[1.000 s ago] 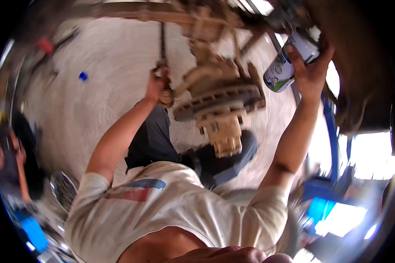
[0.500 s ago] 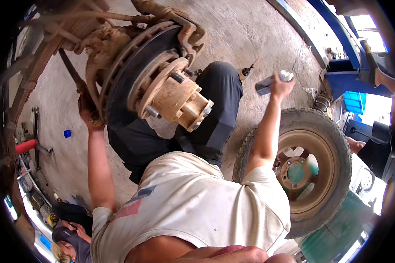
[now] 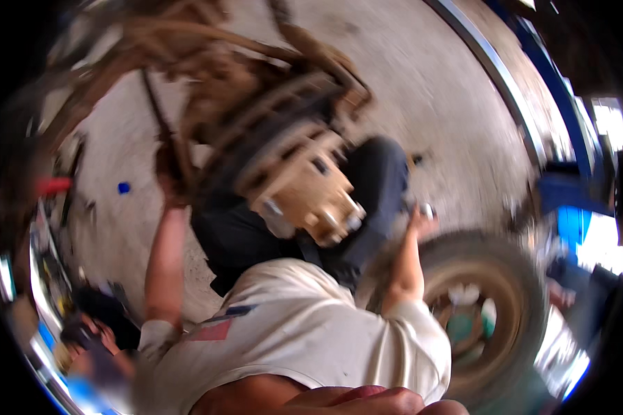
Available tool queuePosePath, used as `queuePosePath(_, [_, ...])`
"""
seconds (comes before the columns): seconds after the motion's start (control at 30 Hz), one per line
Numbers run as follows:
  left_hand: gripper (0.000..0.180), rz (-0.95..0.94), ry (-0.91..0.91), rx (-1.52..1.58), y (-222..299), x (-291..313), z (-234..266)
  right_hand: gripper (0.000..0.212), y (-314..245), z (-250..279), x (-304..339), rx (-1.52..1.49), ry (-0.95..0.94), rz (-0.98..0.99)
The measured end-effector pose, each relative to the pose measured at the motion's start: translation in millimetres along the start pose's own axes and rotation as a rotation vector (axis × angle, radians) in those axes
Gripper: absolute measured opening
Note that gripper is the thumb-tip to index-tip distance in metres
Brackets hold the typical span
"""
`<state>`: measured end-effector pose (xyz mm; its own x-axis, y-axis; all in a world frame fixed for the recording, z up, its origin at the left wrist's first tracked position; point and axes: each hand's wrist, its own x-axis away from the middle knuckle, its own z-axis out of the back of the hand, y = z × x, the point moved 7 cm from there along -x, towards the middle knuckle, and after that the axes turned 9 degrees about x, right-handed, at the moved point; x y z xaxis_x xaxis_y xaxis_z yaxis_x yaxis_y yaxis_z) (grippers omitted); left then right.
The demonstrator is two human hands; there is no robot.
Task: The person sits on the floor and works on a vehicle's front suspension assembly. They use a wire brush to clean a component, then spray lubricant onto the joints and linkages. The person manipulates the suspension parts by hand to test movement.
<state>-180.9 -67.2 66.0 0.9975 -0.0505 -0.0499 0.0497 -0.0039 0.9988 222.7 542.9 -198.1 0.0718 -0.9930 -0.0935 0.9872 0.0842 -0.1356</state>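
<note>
A rusty wheel hub point(image 3: 304, 194) with a dark brake disc point(image 3: 246, 149) behind it juts out over my knees. My left hand point(image 3: 171, 181) is in shadow beside the disc's left edge, near the lower end of a dark rod point(image 3: 156, 104). Blur and shade hide its fingers, so whether it grips anything is unclear. Out to the right, my right hand point(image 3: 421, 225) is closed round a small bottle with a white cap point(image 3: 427, 210). The bottle's grey body is smeared by motion and hardly shows.
A wheel with a tyre point(image 3: 526, 325) lies by my right arm. Blue metal equipment point(image 3: 567, 187) stands at the far right. A small blue cap point(image 3: 124, 187) is on the concrete floor at left. Another person point(image 3: 100, 339) is at the lower left.
My view has swung, blurring the picture, and the hub and disc now appear lower and further right. The right hand with the bottle has come down and nearer my knee.
</note>
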Motion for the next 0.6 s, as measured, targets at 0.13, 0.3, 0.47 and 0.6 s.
queuePosePath(0.13, [0.026, -0.342, 0.045, -0.566, 31, -29, -12, 0.09, -40, 11, -9, 0.152, 0.029, 0.001])
queuePosePath(0.3, [0.048, 0.263, 0.253, 0.448, 41, 9, -43, 0.072, -93, 100, -27, -0.302, 0.26, 0.388])
queuePosePath(0.47, [0.052, 0.275, 0.341, 0.371, 51, 13, -41, 0.118, -166, -1, -66, 0.057, -0.386, 0.105])
queuePosePath(0.6, [0.062, 0.253, 0.28, 0.353, 43, -7, -47, 0.112, -190, -58, -29, -0.003, -0.644, 0.0])
